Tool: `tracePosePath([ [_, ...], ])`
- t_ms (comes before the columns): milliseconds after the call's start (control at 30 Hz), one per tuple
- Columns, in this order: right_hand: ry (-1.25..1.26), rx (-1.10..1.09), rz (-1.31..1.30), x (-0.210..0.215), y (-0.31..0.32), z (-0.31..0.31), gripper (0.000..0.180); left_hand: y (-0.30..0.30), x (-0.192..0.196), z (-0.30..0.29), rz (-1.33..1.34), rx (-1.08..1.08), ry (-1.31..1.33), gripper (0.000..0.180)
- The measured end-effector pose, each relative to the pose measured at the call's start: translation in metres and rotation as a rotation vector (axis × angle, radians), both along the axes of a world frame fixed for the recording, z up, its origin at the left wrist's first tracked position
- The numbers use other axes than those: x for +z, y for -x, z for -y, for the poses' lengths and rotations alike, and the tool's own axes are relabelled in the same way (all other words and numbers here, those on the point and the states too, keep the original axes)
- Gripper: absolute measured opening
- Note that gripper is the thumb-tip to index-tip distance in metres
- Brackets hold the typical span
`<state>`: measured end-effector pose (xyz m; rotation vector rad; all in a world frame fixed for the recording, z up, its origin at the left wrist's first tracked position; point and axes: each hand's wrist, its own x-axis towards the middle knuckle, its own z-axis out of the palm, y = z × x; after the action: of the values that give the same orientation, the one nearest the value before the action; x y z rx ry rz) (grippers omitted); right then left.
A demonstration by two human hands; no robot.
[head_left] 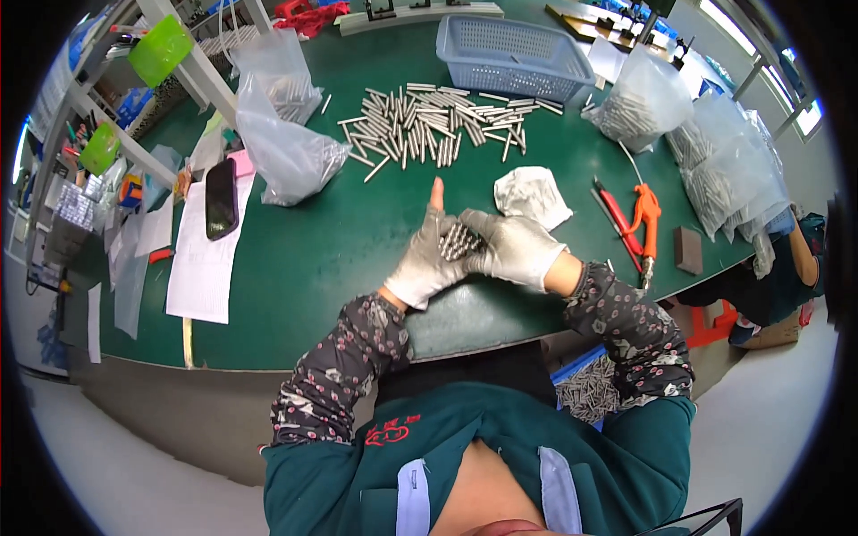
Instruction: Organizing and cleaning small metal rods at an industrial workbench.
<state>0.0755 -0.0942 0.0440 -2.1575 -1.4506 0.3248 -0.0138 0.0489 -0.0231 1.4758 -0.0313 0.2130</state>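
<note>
Both gloved hands, left hand and right hand, cupped together around small bundle of metal pins above green tabletop. Beyond bundle, loose pin pile (large) remains unsorted; blue basket behind pile.

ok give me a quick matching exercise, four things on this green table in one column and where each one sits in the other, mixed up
Things:
1. blue basket
2. black phone
3. orange air gun
4. bundle of metal pins

Places:
A. on the white paper at the left
B. between the left hand and right hand
C. at the far edge, behind the loose pins
D. right of the white cloth

Pairs: 1-C, 2-A, 3-D, 4-B
</note>
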Motion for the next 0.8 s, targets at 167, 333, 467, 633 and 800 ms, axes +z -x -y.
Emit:
tracePosePath([
  [167, -0.164, -0.124, -0.160, -0.025, 0.016, 0.004, 0.044, -0.003, -0.023, -0.014, 0.090, 0.049, -0.391, 0.131],
  [333, -0.209, -0.179, -0.297, -0.030, 0.029, 0.006, 0.045, 0.009, -0.014, -0.014, 0.077, 0.134, -0.978, 0.133],
  [467, -0.175, -0.193, -0.319, -0.027, 0.033, 0.003, 0.049, 0.018, -0.006, -0.018, -0.027, 0.084, -0.890, 0.126],
  [633, -0.215, -0.199, -0.400, -0.041, 0.025, 0.000, 0.052, 0.013, 0.000, -0.020, -0.074, 0.048, -1.068, 0.113],
  [800, -0.259, -0.207, -0.366, -0.044, 0.024, 0.000, 0.051, 0.011, 0.000, -0.018, -0.097, 0.049, -0.999, 0.094],
])
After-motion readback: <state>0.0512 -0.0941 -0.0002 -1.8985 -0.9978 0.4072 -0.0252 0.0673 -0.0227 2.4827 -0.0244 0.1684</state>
